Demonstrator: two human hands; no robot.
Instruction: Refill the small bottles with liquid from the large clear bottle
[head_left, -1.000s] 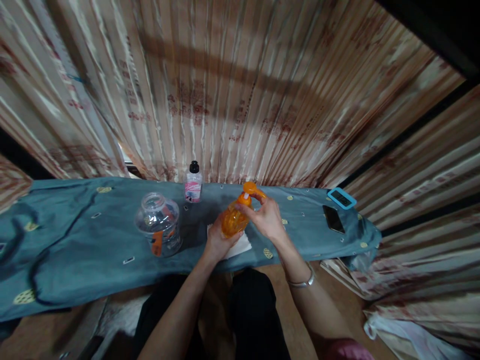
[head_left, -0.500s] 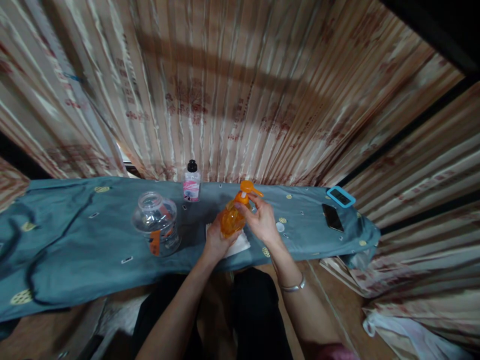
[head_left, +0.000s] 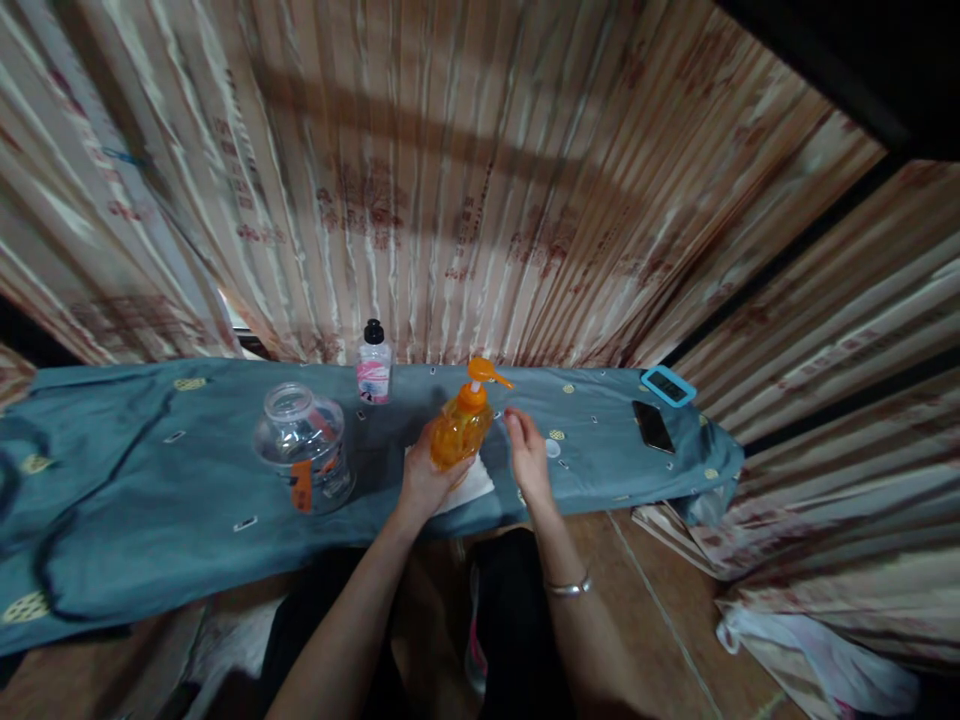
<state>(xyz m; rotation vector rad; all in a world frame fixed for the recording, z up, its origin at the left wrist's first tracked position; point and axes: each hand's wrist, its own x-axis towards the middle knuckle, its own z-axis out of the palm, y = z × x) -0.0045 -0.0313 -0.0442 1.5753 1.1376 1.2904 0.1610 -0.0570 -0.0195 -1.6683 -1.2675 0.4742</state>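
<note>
My left hand (head_left: 426,478) is wrapped round the lower part of a pump bottle (head_left: 460,432) of clear amber-orange liquid. The bottle leans slightly to the right, and its orange pump head (head_left: 487,373) points right. Just right of the bottle and apart from it is my right hand (head_left: 529,455), holding nothing, fingers loosely bent and apart. Below the bottle a white tissue (head_left: 474,487) lies on the cloth, partly hidden by my left hand.
On the teal cloth (head_left: 210,500) stand a clear plastic jar (head_left: 330,480) at left and a black-capped bottle (head_left: 374,375) at the back. A white disc (head_left: 553,449) lies near my right hand. A phone (head_left: 653,427) and a blue-framed device (head_left: 668,386) lie at right. Curtains (head_left: 420,200) hang behind.
My right hand has let go of the pump bottle's neck and moved a little to the right and down. The left hand still holds the bottle. The view has shifted slightly.
</note>
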